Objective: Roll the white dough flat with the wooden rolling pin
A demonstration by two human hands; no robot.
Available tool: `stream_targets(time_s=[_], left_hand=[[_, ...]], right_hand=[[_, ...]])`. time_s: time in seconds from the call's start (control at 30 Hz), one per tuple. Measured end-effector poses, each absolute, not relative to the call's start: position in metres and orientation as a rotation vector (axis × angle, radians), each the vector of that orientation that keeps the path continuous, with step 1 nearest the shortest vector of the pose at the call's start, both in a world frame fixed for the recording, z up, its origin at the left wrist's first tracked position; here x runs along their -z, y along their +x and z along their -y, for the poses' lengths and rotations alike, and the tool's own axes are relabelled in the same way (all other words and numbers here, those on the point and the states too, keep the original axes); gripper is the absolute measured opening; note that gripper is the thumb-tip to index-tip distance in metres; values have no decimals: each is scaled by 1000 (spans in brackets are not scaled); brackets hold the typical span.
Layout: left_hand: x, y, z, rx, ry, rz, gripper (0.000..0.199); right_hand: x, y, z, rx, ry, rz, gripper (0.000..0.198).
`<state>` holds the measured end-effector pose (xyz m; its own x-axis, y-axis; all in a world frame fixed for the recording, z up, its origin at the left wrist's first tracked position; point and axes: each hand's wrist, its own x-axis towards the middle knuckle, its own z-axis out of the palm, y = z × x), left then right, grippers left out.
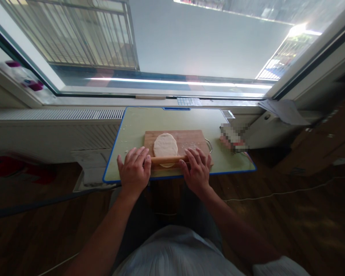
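A wooden rolling pin [161, 160] lies across a flat round of pale dough [165, 145], near its front edge. A strip of dough shows in front of the pin. My left hand [135, 165] is on the pin's left end, and my right hand [197, 166] is on its right end; the palms cover both ends. Beneath the dough is a wooden cutting board [194, 137] with a metal handle [209, 145] on its right side. Specks of flour or dough dot the board right of the round.
The board rests on a larger pale green, blue-edged mat or tabletop [138, 119]. A blurred-out item [234, 137] sits at its right. Behind are a radiator [60, 114] and a window sill; a bottle [25, 76] stands at left. A thin cable [276, 194] crosses the floor.
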<state>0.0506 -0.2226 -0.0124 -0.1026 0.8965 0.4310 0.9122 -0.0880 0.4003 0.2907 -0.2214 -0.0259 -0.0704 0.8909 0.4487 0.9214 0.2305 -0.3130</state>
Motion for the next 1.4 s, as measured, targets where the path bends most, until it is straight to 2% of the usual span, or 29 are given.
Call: stream_targets(time_s=[0.77,1.4], left_hand=[[-3,54,169,811,-2028,2251,42],[6,49,202,838,-2120,2139,48]], right_hand=[[1,280,167,-72,-1760,1974,42],[22,286,191,39,-1658,1927,40]])
